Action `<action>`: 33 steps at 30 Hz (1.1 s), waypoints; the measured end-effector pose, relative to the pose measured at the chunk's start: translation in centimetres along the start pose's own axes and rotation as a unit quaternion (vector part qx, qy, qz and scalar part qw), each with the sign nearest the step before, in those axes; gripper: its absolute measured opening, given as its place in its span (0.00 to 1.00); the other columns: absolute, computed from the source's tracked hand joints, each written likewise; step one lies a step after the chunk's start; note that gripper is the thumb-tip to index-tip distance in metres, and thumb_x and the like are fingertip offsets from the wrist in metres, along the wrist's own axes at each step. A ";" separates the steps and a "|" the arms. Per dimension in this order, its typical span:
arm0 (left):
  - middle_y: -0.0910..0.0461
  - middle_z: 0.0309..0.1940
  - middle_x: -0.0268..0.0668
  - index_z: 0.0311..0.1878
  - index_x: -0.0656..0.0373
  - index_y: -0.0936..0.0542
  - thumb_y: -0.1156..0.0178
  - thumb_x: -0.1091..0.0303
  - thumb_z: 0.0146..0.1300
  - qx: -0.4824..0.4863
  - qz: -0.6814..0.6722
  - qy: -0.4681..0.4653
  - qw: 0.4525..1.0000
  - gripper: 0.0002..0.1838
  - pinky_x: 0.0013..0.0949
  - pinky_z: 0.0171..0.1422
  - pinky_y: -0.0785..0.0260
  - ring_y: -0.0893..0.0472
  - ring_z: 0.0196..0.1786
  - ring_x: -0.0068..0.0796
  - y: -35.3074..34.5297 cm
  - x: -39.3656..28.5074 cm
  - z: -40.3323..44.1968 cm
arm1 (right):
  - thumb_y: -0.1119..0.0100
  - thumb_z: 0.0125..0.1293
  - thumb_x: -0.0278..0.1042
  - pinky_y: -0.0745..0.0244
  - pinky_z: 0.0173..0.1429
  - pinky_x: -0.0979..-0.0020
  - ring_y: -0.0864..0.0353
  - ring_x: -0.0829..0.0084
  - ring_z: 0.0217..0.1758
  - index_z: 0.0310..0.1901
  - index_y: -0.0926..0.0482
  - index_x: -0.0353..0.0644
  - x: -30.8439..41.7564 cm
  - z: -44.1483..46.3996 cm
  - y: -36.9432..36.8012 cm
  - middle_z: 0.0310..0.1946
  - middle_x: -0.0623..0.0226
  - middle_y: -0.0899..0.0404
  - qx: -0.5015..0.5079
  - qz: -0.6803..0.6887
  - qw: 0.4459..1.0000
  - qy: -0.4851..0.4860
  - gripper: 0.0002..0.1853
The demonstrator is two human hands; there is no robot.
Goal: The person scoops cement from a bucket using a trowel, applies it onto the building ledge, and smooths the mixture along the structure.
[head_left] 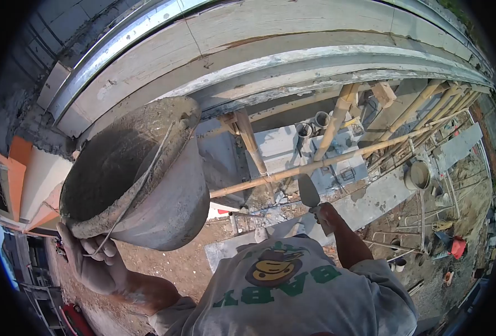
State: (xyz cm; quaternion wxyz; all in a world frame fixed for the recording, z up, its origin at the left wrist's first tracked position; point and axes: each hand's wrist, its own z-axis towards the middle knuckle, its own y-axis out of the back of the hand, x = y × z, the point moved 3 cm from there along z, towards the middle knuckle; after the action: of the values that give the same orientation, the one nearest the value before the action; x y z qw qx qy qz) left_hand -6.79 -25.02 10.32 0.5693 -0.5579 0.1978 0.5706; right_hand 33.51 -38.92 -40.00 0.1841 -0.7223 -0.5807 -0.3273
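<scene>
A mortar-caked bucket (172, 193) is tipped toward the upper left, its mouth facing me and grey wet mortar (111, 168) lining the inside. My left hand (94, 263) is closed at its lower rim, with the thin wire handle (147, 173) running down to the fingers. Off to the right, my right hand (326, 217) grips a pointing trowel (308, 191) by its handle, blade pointing away from my body. Nothing touches the blade. The bucket stands close to the concrete ledge (225, 75), and whether it rests on it is hidden.
Bamboo poles (315, 166) and wooden props (250, 140) stand under the ledge. Below runs a plank walkway (365, 210) carrying another bucket (417, 176). Smaller pails (321, 119) sit on a lower platform. The dirt ground (169, 274) lies far beneath.
</scene>
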 end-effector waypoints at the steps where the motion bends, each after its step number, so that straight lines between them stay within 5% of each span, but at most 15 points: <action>1: 0.46 0.14 0.32 0.71 0.70 0.49 0.69 0.69 0.75 -0.032 0.024 -0.012 0.999 0.25 0.23 0.17 0.48 0.48 0.14 0.21 -1.5 -0.3 -0.9 | 0.35 0.55 0.45 0.29 0.25 0.67 0.25 0.72 0.20 0.31 0.21 0.39 2.3 -0.4 -0.9 0.22 0.66 0.24 -0.013 0.044 0.998 0.034 0.15; 6: 0.44 0.15 0.30 0.70 0.70 0.47 0.68 0.69 0.75 0.018 -0.003 0.001 1.000 0.24 0.21 0.17 0.46 0.46 0.14 0.19 0.7 0.0 0.4 | 0.37 0.55 0.38 0.28 0.28 0.68 0.25 0.73 0.24 0.30 0.23 0.36 7.6 -0.8 -2.3 0.22 0.65 0.25 0.044 0.174 0.979 0.097 0.13; 9: 0.36 0.18 0.28 0.66 0.68 0.37 0.65 0.66 0.76 0.007 0.001 0.039 0.999 0.21 0.16 0.16 0.44 0.40 0.14 0.16 1.0 2.0 2.2 | 0.37 0.54 0.39 0.28 0.29 0.69 0.24 0.72 0.25 0.33 0.22 0.36 9.9 -3.6 -1.1 0.23 0.65 0.24 0.008 0.075 0.988 0.135 0.13; 10: 0.32 0.19 0.30 0.63 0.69 0.34 0.63 0.66 0.76 0.042 0.011 0.059 0.997 0.21 0.16 0.16 0.43 0.38 0.14 0.16 1.2 2.9 2.2 | 0.38 0.56 0.39 0.27 0.29 0.69 0.22 0.70 0.25 0.35 0.22 0.36 9.1 -3.9 -1.0 0.23 0.64 0.24 0.114 0.300 0.931 0.175 0.13; 12: 0.25 0.20 0.32 0.58 0.70 0.29 0.61 0.64 0.75 0.104 0.029 0.094 0.990 0.20 0.16 0.17 0.41 0.33 0.14 0.16 1.2 5.1 2.4 | 0.40 0.59 0.37 0.24 0.29 0.67 0.21 0.67 0.26 0.39 0.23 0.36 9.1 -3.6 -0.4 0.26 0.61 0.23 0.102 0.290 0.947 0.088 0.13; 14: 0.25 0.22 0.33 0.56 0.68 0.29 0.59 0.62 0.74 0.142 0.050 0.120 0.981 0.20 0.19 0.18 0.41 0.33 0.15 0.19 -0.9 7.0 1.0 | 0.42 0.60 0.37 0.22 0.31 0.65 0.20 0.64 0.26 0.41 0.24 0.37 6.7 -0.1 -1.0 0.29 0.58 0.22 0.153 0.466 0.866 0.094 0.12; 16: 0.26 0.23 0.34 0.54 0.67 0.30 0.57 0.60 0.73 0.185 0.078 0.160 0.967 0.19 0.22 0.20 0.41 0.33 0.17 0.21 -3.8 8.6 -0.9 | 0.44 0.63 0.39 0.21 0.35 0.61 0.19 0.61 0.28 0.45 0.25 0.39 9.3 -0.9 -1.0 0.31 0.56 0.21 0.133 0.405 0.904 0.013 0.14; 23: 0.27 0.28 0.38 0.48 0.62 0.30 0.51 0.53 0.70 0.367 0.206 0.300 0.856 0.19 0.33 0.26 0.41 0.32 0.23 0.32 -12.8 12.7 -8.4 | 0.51 0.69 0.45 0.23 0.53 0.59 0.18 0.67 0.48 0.57 0.28 0.41 11.3 -1.0 1.2 0.50 0.58 0.20 0.233 0.508 0.818 0.134 0.21; 24: 0.28 0.20 0.35 0.41 0.62 0.28 0.53 0.55 0.72 0.370 0.146 0.287 0.872 0.17 0.28 0.17 0.43 0.34 0.14 0.27 -12.9 15.2 -9.0 | 0.51 0.70 0.45 0.23 0.54 0.60 0.19 0.68 0.49 0.58 0.28 0.41 12.8 -3.3 1.8 0.50 0.58 0.21 0.237 0.524 0.808 0.131 0.21; 25: 0.29 0.12 0.33 0.34 0.62 0.25 0.55 0.56 0.73 0.373 0.083 0.276 0.882 0.19 0.23 0.09 0.46 0.36 0.06 0.22 -12.9 17.8 -9.6 | 0.54 0.71 0.43 0.23 0.54 0.60 0.18 0.67 0.47 0.57 0.27 0.39 13.8 -6.0 3.5 0.50 0.58 0.20 0.192 0.539 0.812 0.115 0.20; 28: 0.32 0.08 0.32 0.27 0.60 0.27 0.56 0.56 0.74 0.415 0.086 0.301 0.854 0.22 0.24 0.09 0.48 0.37 0.06 0.21 -16.0 18.1 -11.7 | 0.56 0.71 0.39 0.22 0.53 0.58 0.17 0.66 0.46 0.56 0.27 0.39 10.5 -5.1 6.5 0.49 0.57 0.20 0.118 0.550 0.823 0.083 0.18; 29: 0.26 0.18 0.37 0.30 0.64 0.25 0.52 0.57 0.72 0.435 0.087 0.317 0.838 0.20 0.27 0.22 0.38 0.28 0.17 0.25 -16.7 19.3 -11.8 | 0.59 0.71 0.39 0.20 0.47 0.58 0.16 0.63 0.40 0.51 0.25 0.39 7.6 -1.8 7.1 0.40 0.57 0.18 0.080 0.575 0.809 0.098 0.17; 33: 0.34 0.08 0.33 0.27 0.61 0.26 0.48 0.56 0.71 0.498 0.099 0.322 0.799 0.20 0.30 0.13 0.41 0.37 0.07 0.24 -20.5 21.8 -15.1 | 0.59 0.70 0.36 0.20 0.44 0.58 0.17 0.64 0.37 0.50 0.25 0.40 3.9 -3.6 11.7 0.38 0.56 0.18 -0.024 0.654 0.745 0.132 0.15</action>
State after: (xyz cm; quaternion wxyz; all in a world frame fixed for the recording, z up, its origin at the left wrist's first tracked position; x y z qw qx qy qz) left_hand 23.12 -23.04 -4.59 0.6127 -0.3261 0.6807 0.2342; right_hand 44.23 -41.45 -33.45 0.4108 -0.8786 0.0717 -0.2326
